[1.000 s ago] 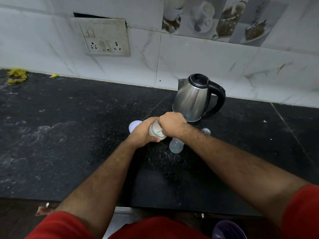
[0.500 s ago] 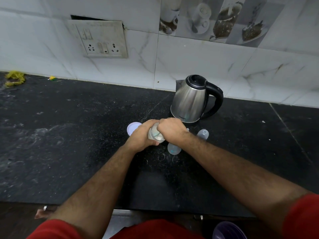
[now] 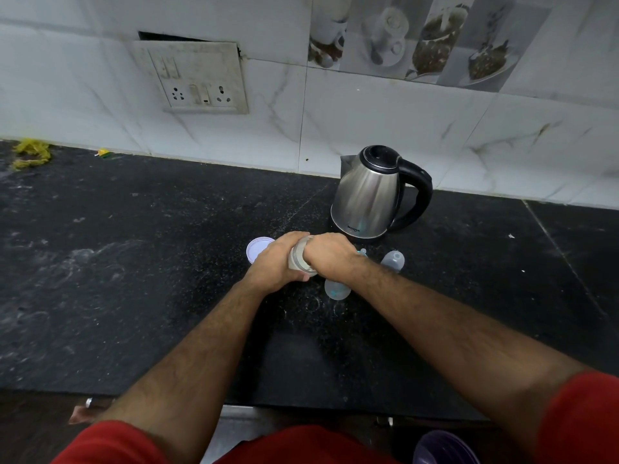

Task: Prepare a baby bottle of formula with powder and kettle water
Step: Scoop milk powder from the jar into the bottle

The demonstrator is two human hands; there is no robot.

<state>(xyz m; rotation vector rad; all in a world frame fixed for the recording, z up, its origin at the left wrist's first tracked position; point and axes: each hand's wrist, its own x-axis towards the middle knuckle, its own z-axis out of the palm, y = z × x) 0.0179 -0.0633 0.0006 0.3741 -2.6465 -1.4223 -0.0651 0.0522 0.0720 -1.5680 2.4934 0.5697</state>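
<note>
Jar point(image 3: 299, 259) gripped by L hand point(image 3: 274, 262) & R hand point(image 3: 330, 257) (kettle point(image 3: 368, 199) just behind).

One view only: head cam, wide-angle, you're looking fwd & down from standing height at the tabletop point(image 3: 100, 262). It faces the tiled wall point(image 3: 368, 128) square-on; wall fills the top third, tabletop the middle. Both forearms run up from the bottom edge to mid-frame; kettle point(image 3: 368, 195) sits beyond them. Edges curve a bit w/ lens distortion. No 2nd view to overlap.

Home kitchen: black stone counter point(image 3: 134, 262), marble-look wall tiles point(image 3: 368, 122), steel kettle point(image 3: 371, 195), switchboard point(image 3: 194, 78).
</note>
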